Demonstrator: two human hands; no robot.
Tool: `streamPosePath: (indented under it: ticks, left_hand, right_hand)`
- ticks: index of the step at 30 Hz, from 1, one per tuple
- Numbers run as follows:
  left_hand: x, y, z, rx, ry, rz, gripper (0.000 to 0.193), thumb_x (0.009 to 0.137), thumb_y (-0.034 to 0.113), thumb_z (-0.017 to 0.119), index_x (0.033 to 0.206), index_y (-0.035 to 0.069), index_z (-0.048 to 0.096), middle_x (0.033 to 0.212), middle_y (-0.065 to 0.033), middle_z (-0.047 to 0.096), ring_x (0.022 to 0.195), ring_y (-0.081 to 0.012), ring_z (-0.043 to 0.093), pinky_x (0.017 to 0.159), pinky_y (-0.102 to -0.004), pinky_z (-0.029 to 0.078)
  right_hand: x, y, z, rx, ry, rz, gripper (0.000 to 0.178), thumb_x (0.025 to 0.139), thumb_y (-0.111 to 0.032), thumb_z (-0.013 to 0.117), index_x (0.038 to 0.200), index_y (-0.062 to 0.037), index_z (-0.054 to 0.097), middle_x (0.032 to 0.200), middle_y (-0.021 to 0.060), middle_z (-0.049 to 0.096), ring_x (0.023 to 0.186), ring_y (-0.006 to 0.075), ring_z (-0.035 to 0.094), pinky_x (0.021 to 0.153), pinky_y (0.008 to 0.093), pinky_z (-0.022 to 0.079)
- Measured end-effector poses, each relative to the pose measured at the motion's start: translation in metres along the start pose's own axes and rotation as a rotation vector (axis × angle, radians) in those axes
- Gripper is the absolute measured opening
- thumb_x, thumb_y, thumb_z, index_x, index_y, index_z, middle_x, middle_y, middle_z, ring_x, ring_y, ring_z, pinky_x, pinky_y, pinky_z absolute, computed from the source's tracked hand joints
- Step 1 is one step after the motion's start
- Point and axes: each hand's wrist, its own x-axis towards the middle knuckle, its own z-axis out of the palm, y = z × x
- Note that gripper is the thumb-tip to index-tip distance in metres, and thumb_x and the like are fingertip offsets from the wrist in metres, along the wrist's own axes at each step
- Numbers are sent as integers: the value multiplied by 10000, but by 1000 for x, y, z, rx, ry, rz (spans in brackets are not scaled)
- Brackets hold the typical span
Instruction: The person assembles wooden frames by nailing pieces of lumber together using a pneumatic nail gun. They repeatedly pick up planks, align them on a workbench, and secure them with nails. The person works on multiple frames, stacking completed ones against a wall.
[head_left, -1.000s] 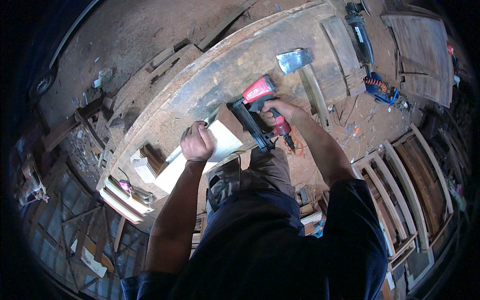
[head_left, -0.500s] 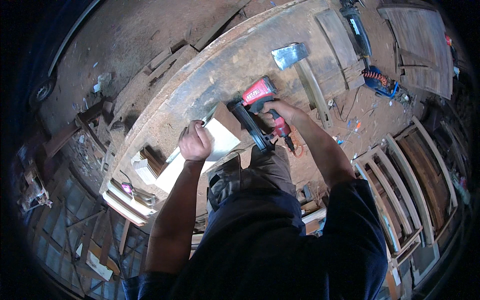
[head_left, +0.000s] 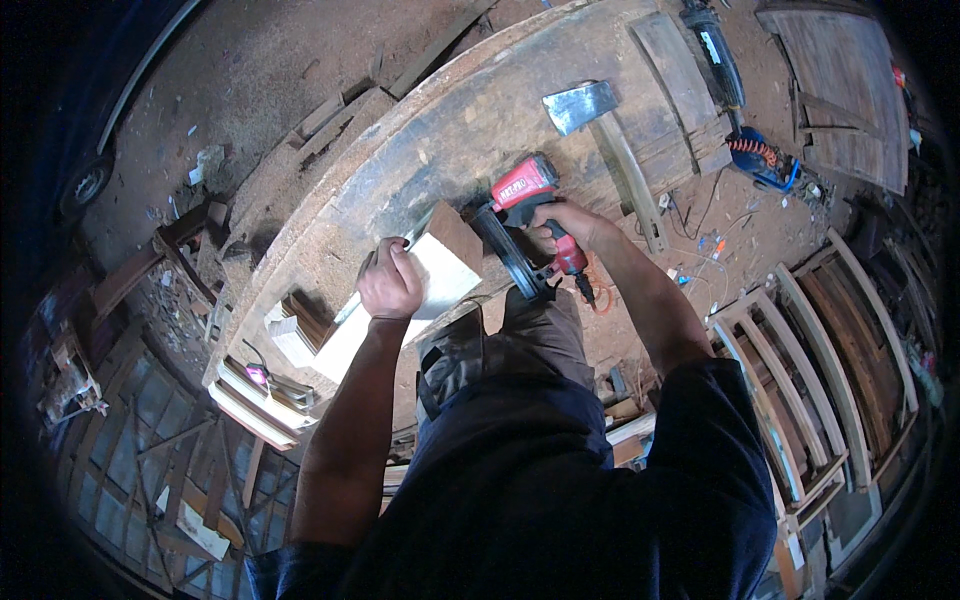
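The right hand (head_left: 570, 222), closed round the pneumatic nail gun (head_left: 524, 183), has edged slightly rightward from the wooden beam's end; the left hand (head_left: 391, 284) stays curled over the wooden beam (head_left: 448, 275), along the worktop's (head_left: 420, 150) near edge.

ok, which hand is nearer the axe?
Right. The right hand, gripping the red nail gun, is just left of the axe; the left hand, on the pale board, is farther left.

We see a nail gun (head_left: 519, 207) with glossy red housing (head_left: 524, 179), matt black magazine (head_left: 508, 250). Axe head (head_left: 581, 107) looks like shiny metal, its handle (head_left: 626, 178) matt wood. Bench top (head_left: 450, 140): rough, scuffed wood. Wooden block (head_left: 442, 275): smooth pale face. Trousers (head_left: 510, 350): matt cloth.
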Motion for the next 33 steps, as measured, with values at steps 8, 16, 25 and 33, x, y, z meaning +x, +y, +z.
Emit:
streamPosePath:
  ticks: [8, 16, 25, 33]
  left_hand:
    - [1, 3, -3, 7, -13, -5, 270, 1022, 172, 425, 1008, 31, 654, 890, -191, 714, 803, -420, 682, 774, -497, 536]
    - [0, 2, 0, 3, -12, -15, 278, 1023, 179, 421, 1021, 32, 657, 880, -195, 715, 803, -426, 682, 767, -502, 540]
    - [1, 1, -2, -8, -31, -50, 278, 1021, 208, 430, 1034, 49, 657, 893, -203, 716, 813, -434, 680, 781, -523, 530]
    - [-4, -1, -6, 9, 3, -52, 249, 1016, 221, 443, 981, 63, 632, 859, -190, 696, 840, -405, 685, 810, -518, 530]
  right_hand:
    - [-18, 3, 4, 14, -16, -27, 161, 878, -163, 608, 956, -22, 616, 640, 10, 504, 520, 147, 497, 520, 302, 418]
    - [-22, 8, 1, -39, 64, -26, 139, 892, -162, 599, 921, -29, 628, 642, 9, 501, 524, 144, 496, 521, 304, 413]
    - [-31, 2, 11, -81, 100, -27, 174, 855, -141, 622, 961, -4, 608, 656, 37, 543, 530, 165, 534, 501, 320, 432]
    - [-104, -13, 133, -656, 412, -560, 165, 840, -129, 714, 957, -21, 672, 812, 54, 653, 713, 151, 640, 724, 344, 544]
